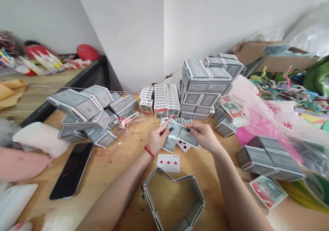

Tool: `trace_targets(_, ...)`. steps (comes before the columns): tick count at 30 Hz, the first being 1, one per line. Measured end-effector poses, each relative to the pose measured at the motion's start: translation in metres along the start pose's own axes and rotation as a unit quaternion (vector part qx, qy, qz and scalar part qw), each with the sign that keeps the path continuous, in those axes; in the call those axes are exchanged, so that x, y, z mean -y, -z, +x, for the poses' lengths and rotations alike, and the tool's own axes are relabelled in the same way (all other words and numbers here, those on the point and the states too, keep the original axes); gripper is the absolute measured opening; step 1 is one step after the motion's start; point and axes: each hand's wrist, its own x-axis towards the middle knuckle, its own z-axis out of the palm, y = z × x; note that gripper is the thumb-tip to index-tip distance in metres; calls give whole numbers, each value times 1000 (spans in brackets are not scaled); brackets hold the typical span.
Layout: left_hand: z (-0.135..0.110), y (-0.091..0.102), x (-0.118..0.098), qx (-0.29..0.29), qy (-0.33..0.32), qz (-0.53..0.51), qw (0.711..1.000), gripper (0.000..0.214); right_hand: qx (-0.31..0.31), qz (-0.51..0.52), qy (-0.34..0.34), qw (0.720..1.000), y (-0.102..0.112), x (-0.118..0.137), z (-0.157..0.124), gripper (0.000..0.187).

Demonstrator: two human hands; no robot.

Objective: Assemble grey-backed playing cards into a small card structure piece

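My left hand (158, 140) pinches the left end of grey-backed playing cards (185, 135), thumb on top. The right end is between the thumb and fingers of my right hand (205, 135). The cards look joined or overlapped in a strip; I cannot tell which. Under and around them lie more cards, some face up with black pips. Nearer me a three of diamonds (169, 163) lies face up on the table. In front of my body stands a heart-shaped frame of folded cards (197, 193), open in the middle, between my forearms.
Folded-card blocks are piled at left (88, 104) and stacked high at right (203, 84). Rows of card boxes (160, 102) stand at the back. A black phone (72, 171) lies at left. Pink plastic bags (250, 97) and a card box (268, 191) are at right.
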Motion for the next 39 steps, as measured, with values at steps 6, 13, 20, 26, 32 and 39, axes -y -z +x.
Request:
trace_targets(6, 1, 0, 4, 24, -9, 40, 999, 47, 4, 3, -6, 1000, -1, -1, 0, 27)
trace_targets(13, 2, 1, 8, 25, -15, 47, 998, 48, -5, -31, -7, 999, -6, -3, 2, 39)
trace_targets(20, 3, -1, 6, 35, -10, 23, 999, 47, -14, -20, -7, 1000, -6, 3, 0, 28)
trace_targets(26, 8, 0, 9, -7, -14, 1, 1000, 49, -76, 122, -88, 986, -7, 1, 3, 36)
trace_targets(32, 9, 2, 6, -88, -13, 28, 996, 48, 11, 243, -130, 961, -16, -6, 5, 28)
trace_targets(39, 5, 3, 7, -104, -38, 108, 988, 46, -8, 209, -92, 974, -32, -22, 8, 36)
